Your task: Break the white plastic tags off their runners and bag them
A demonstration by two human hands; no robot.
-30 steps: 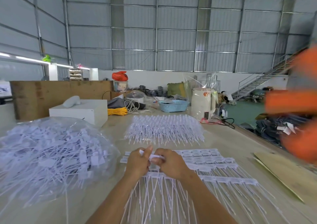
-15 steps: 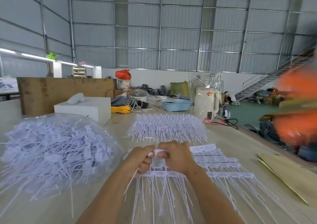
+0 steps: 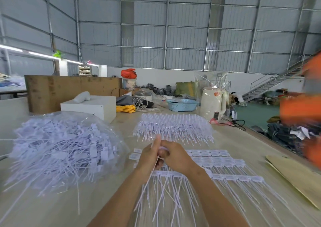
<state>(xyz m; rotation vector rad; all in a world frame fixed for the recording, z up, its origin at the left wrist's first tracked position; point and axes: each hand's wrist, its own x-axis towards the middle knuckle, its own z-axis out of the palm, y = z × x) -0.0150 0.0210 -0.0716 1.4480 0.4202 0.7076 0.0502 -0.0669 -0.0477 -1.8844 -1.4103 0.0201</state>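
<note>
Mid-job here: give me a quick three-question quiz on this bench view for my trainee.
1. True or false: the clear bag of loose tags lies to the person's left.
2. What is the left hand pinching: (a) a yellow cord, (b) a white tag strip, (c) nothing?
3. Which item stands right of the blue basket?

Key: 1 true. 2 b; the right hand meets it in a joint grip. 3 the white kettle.

Left hand (image 3: 150, 158) and right hand (image 3: 175, 157) meet mid-frame, fingers curled in pinching grip, forearms converging.
</note>
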